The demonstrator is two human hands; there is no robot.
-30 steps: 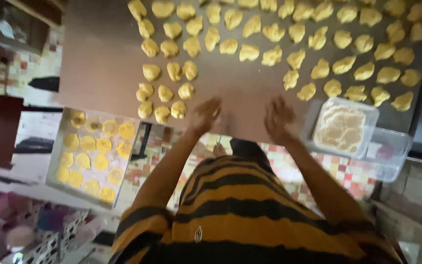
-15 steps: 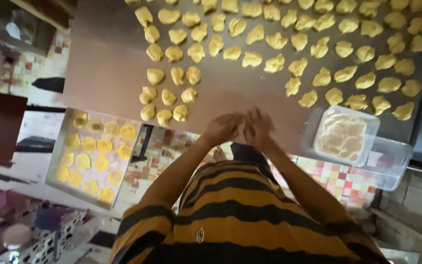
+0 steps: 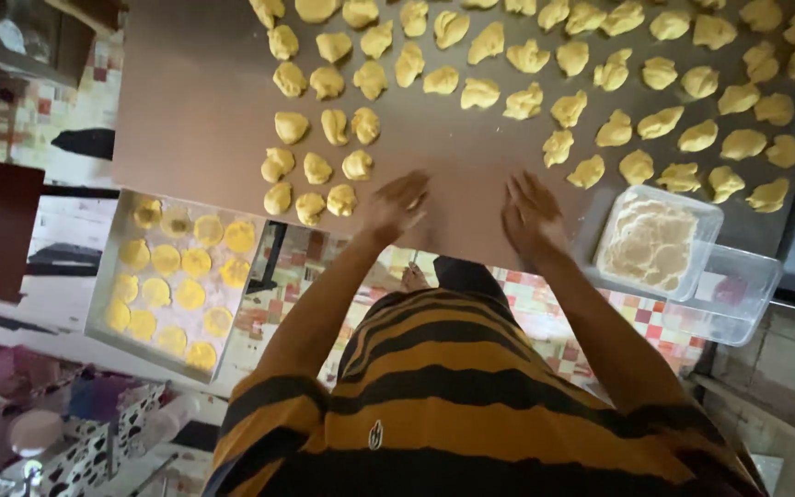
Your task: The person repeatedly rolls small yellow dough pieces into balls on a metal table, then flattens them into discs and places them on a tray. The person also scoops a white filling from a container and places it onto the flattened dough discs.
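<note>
Both hands lay spread and empty, with no grip on anything. The left hand (image 3: 396, 204) hovered palm-down with fingers splayed, blurred by motion, and the right hand (image 3: 533, 213) sat apart from it, fingers likewise open. Between them was a bare patch of the flat brown tabletop (image 3: 195, 101); no dough showed there, though blur made it hard to be sure.

Taking the clear square plastic tub of pale filling (image 3: 652, 241) as the landmark: the right hand lay just left of it, and the left hand farther left. A cluster of small yellow folded dough pieces (image 3: 322, 170) sat farther left than either hand, near the left hand's fingertips, and further rows of them ran above the tub across the tabletop. An empty clear plastic tub (image 3: 733, 293) touched the landmark's lower right. Well to the left and lower, a flat metal tray of round yellow dough discs (image 3: 177, 276) waited.

The step looked like a pause between pieces; the next move would likely call for reaching to the tray for a disc.
</note>
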